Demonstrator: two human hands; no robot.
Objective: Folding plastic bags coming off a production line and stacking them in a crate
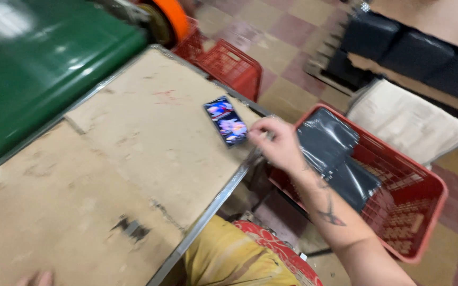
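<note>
bare cardboard covers the table (133,137); a lit phone (226,121) lies right of centre. the right hand (276,144) touches its lower edge, fingers loosely curled, pinching nothing. steady the phone flat; left hand (35,278) barely shows

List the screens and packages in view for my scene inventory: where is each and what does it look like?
Phone: flat near the worn table's right edge, just left of the right hand; a slim dark rectangle, screen lit in blue, white and red.
Dark packages: flat, glossy black-grey plastic-wrapped bundles lying in the red basket on the floor, right of the table.
Left hand: only fingertips show at the bottom edge, on the table.
</note>
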